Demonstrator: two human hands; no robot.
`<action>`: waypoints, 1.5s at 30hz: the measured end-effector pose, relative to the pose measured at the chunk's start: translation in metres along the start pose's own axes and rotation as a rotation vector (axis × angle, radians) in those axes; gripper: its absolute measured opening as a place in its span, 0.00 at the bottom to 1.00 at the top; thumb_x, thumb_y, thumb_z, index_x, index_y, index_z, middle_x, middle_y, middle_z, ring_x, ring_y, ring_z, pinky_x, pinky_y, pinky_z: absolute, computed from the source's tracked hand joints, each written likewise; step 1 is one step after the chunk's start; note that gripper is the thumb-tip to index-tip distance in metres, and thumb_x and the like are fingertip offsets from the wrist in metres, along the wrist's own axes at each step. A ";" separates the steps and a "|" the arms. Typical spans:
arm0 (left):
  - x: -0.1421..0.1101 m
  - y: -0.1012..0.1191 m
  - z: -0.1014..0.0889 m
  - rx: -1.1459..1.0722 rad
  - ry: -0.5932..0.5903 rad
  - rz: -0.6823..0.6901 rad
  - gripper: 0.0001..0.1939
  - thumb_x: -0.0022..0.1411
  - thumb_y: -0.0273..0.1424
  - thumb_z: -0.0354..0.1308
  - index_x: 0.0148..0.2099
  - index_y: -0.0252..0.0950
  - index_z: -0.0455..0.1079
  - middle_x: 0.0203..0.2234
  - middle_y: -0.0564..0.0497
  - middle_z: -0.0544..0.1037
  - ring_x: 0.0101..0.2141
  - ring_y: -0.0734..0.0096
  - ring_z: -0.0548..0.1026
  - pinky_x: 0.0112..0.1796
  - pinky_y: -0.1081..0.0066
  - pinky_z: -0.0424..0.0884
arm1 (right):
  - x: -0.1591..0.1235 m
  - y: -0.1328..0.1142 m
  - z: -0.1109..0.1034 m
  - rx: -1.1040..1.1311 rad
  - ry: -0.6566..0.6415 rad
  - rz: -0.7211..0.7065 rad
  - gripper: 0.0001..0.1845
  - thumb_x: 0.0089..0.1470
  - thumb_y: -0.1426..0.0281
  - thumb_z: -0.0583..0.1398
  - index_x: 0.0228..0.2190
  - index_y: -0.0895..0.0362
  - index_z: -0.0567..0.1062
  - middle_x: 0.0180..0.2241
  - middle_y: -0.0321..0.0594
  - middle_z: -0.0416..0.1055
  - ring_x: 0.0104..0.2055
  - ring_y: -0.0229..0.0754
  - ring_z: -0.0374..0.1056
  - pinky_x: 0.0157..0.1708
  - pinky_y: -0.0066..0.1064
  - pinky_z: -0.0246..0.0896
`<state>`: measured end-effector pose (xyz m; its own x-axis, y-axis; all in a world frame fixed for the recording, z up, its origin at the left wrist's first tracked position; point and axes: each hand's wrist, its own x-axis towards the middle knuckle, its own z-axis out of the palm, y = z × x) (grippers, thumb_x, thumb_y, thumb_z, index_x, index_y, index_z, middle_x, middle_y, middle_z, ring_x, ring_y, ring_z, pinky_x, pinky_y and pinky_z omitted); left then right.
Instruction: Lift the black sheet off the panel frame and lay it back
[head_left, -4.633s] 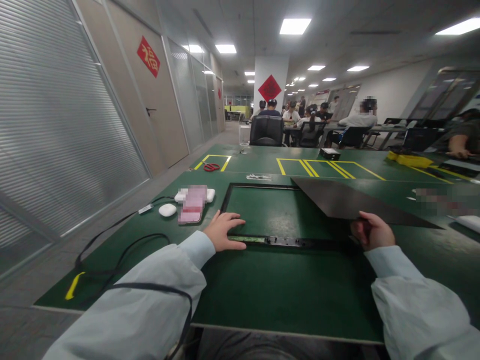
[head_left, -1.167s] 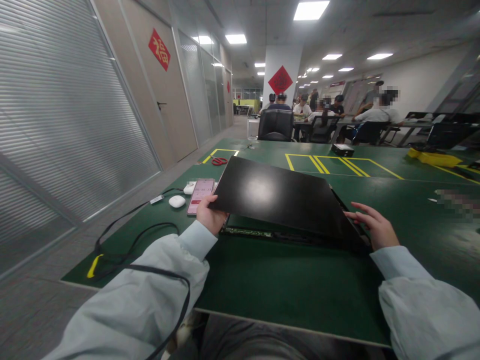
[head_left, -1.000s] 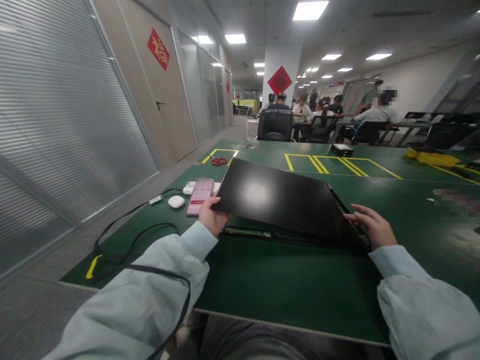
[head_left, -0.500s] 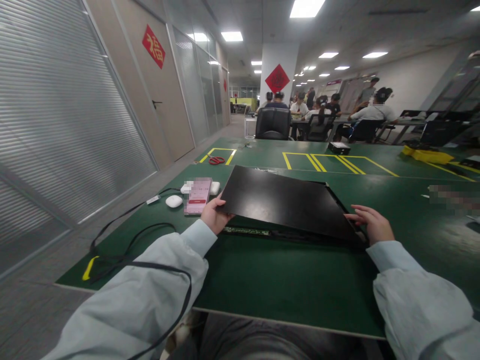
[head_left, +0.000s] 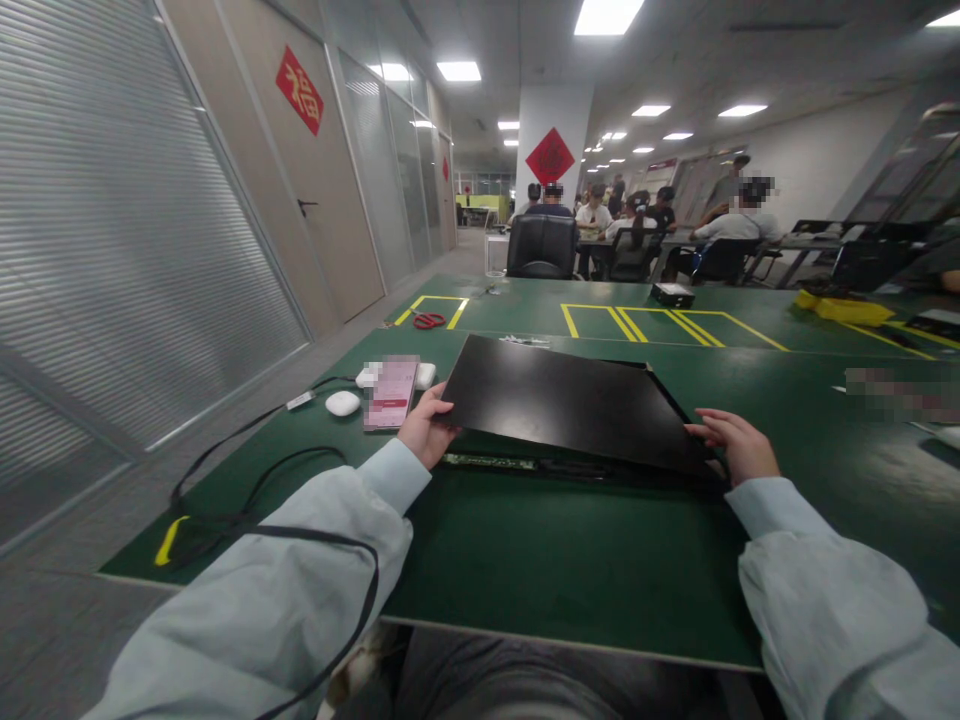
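A thin, glossy black screen panel (head_left: 555, 400) is tilted over a dark frame (head_left: 667, 393), its left side raised and its right side low. My left hand (head_left: 429, 428) grips the panel's left edge between thumb and fingers. At the right edge, my right hand (head_left: 739, 445) has its fingertips and thumb on the panel's lower right corner, where the frame is close beneath. Under the panel's near edge shows a narrow green circuit board strip (head_left: 491, 462). The panel hides most of the frame's inside.
Left of the panel lie a phone (head_left: 391, 395), a white rounded case (head_left: 343, 403) and a black cable (head_left: 300, 455). Red-handled scissors (head_left: 429, 320), a small black box (head_left: 673, 295) and a yellow object (head_left: 851, 307) sit farther back on the green table (head_left: 570, 570). People sit beyond.
Both hands keep their places on the panel, which holds nearly the same tilt. The whole view has shifted slightly.
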<state>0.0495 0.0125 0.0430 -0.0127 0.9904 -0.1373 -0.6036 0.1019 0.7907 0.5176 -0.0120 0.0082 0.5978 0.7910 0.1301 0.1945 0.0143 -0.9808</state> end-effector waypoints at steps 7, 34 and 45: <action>0.001 0.000 -0.001 0.039 -0.018 -0.011 0.26 0.49 0.20 0.61 0.52 0.41 0.75 0.39 0.50 0.82 0.36 0.65 0.78 0.31 0.71 0.75 | 0.003 0.004 -0.001 -0.019 0.014 -0.020 0.15 0.40 0.58 0.66 0.31 0.51 0.82 0.27 0.42 0.80 0.36 0.51 0.75 0.31 0.36 0.62; 0.004 -0.002 -0.003 0.071 -0.053 -0.037 0.21 0.51 0.19 0.63 0.48 0.39 0.76 0.38 0.51 0.84 0.35 0.68 0.80 0.35 0.71 0.78 | -0.009 -0.012 0.001 -0.099 0.000 0.010 0.20 0.34 0.56 0.66 0.30 0.53 0.83 0.30 0.46 0.80 0.31 0.47 0.65 0.29 0.36 0.57; 0.001 0.000 0.000 0.032 -0.039 -0.015 0.22 0.51 0.20 0.62 0.49 0.40 0.77 0.36 0.52 0.83 0.33 0.69 0.78 0.34 0.71 0.76 | 0.001 -0.007 -0.006 -0.001 -0.105 0.013 0.21 0.37 0.54 0.66 0.34 0.51 0.83 0.35 0.44 0.83 0.28 0.44 0.65 0.24 0.35 0.54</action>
<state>0.0493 0.0132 0.0430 0.0279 0.9916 -0.1263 -0.5777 0.1191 0.8075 0.5214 -0.0150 0.0160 0.5157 0.8507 0.1018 0.1879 0.0037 -0.9822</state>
